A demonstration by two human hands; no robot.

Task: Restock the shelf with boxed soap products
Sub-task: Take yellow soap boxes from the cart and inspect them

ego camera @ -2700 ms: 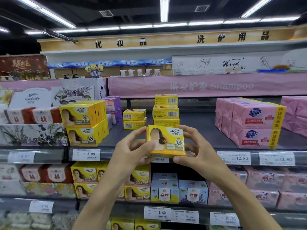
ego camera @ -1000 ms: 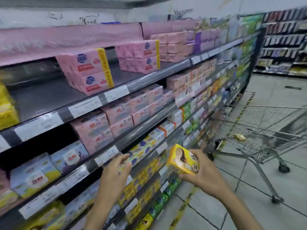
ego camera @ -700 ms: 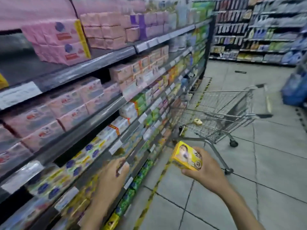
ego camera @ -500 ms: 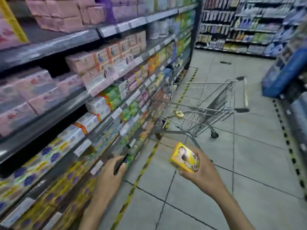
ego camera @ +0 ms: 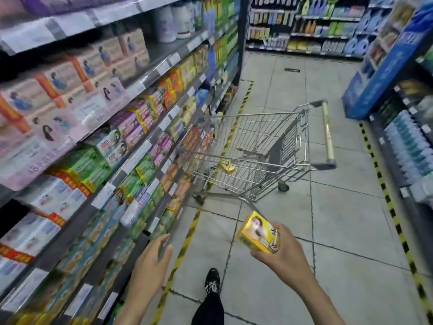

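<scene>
Gripping a yellow soap box, the right hand holds it low at the right above the tiled floor. Its fingers curl under the box and hide the lower side, and the forearm runs out of the bottom edge. The box's face shows a printed portrait with dark hair and a round seal at one corner; the lettering beside them is too blurred to read.

The left hand is free, fingers loosely spread and holding nothing, just beside the front of the low shelves; its arm is cut off at the bottom too. Between the arms a black shoe with white laces and a dark trouser leg stand on the floor, near a yellow-and-black tape line.

Motion blur smears the shelving that fills the left side. White price tags line the shelf lips, but no figure on them is legible. Green packs and pink boxes can be told by colour only; a red logo on some white packs cannot be read.

Further along, a wire shopping cart stands close against the shelving, well apart from both hands. A second small yellow box lies on its basket floor, seen through the wires, its print too small to make out.

At the right, a blue display stand is cut by the frame edge, its white lettering unreadable. Far shelves across the aisle end hold rows of bottles and packs, none with legible labels.
</scene>
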